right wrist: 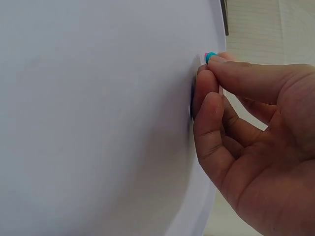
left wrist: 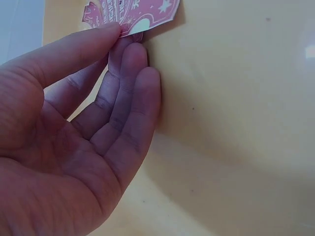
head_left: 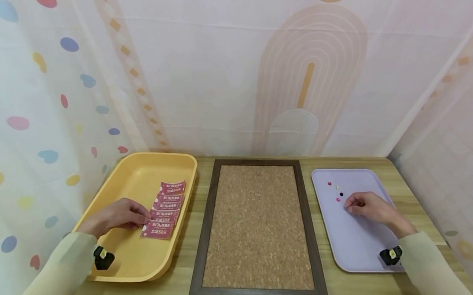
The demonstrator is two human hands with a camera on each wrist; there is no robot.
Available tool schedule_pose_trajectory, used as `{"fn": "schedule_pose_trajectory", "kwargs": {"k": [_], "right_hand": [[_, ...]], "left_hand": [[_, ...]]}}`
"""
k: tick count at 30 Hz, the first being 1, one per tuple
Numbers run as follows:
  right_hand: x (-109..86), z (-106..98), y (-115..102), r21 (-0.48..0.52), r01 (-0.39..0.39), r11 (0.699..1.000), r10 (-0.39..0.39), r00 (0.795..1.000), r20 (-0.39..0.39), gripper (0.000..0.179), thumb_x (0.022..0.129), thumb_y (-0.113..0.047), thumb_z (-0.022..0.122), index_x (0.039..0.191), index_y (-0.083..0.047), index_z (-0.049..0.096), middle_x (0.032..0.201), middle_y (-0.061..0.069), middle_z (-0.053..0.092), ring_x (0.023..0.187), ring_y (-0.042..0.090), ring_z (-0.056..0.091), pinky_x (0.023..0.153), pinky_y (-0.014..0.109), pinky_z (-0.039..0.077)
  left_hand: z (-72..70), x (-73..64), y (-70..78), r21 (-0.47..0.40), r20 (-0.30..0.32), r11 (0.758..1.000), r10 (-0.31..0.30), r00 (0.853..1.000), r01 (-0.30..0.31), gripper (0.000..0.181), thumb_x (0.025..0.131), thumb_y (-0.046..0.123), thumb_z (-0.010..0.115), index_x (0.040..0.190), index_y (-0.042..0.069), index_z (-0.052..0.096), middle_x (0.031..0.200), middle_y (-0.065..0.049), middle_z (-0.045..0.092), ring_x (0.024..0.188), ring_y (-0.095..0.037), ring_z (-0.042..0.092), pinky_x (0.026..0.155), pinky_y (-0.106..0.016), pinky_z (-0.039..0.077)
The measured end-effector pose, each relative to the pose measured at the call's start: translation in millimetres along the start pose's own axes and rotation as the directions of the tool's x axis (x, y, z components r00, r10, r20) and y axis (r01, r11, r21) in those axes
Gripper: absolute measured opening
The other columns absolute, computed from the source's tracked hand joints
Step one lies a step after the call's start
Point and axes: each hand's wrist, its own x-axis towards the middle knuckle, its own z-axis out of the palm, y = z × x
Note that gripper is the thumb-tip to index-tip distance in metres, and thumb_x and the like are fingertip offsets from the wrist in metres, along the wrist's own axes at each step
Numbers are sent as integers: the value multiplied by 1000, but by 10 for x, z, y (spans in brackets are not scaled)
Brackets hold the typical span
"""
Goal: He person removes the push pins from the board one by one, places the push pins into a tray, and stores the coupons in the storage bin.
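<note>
In the yellow bin, my left hand [head_left: 122,215] pinches the left edge of a pink coupon [head_left: 158,230] between thumb and fingers. In the left wrist view the coupon [left wrist: 152,17] shows white stars and a pale notch beside the thumb. Several like coupons [head_left: 171,188] overlap in a column up the bin's right side. Over the lilac tray, my right hand [head_left: 372,210] holds a small teal thumbtack [right wrist: 210,56] between thumb and index finger. Just left of that hand lie a red tack [head_left: 329,184], a black one [head_left: 341,194] and a pink one [head_left: 338,200].
Between bin [head_left: 163,156] and tray [head_left: 358,252] lies a cork board [head_left: 260,234] in a dark wooden frame [head_left: 262,292]. All stand on a wood-grain table [head_left: 178,273]. Patterned curtains [head_left: 202,78] hang behind and at both sides.
</note>
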Motion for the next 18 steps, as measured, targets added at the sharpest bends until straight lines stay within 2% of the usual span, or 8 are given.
{"fn": "schedule_pose_trajectory", "kwargs": {"k": [7, 12, 15, 18], "right_hand": [[32, 6, -15, 3, 30, 1000, -30, 999, 12, 5, 95, 7, 65, 96, 4, 68, 90, 7, 65, 80, 6, 52, 69, 21, 48], [33, -8, -8, -10, 51, 999, -51, 999, 4, 7, 93, 5, 68, 100, 4, 68, 91, 8, 65, 80, 10, 52, 68, 23, 46], [-3, -27, -35, -55, 27, 998, -28, 999, -20, 12, 94, 1, 68, 106, 4, 68, 94, 9, 67, 81, 13, 55, 68, 24, 48], [-50, -56, -91, -114, -20, 993, 12, 997, -71, 18, 98, -5, 67, 112, 6, 66, 96, 10, 69, 83, 18, 58, 67, 26, 50]], "left_hand": [[4, -11, -17, 8, -7, 1000, 18, 1000, -17, 25, 95, 11, 74, 111, -8, 73, 98, -7, 74, 82, -18, 64, 72, -29, 58], [-38, -73, 52, 44, -56, 997, 69, 996, -67, 27, 94, 8, 72, 113, -11, 71, 102, -10, 74, 86, -20, 66, 76, -31, 59], [-65, -142, 141, 58, -109, 991, 126, 986, -120, 33, 97, 10, 70, 120, -13, 66, 110, -16, 72, 92, -23, 67, 79, -33, 60], [-52, -234, 277, 97, -191, 979, 194, 962, -178, 39, 101, 18, 68, 128, -11, 63, 118, -21, 69, 97, -25, 68, 80, -32, 59]]}}
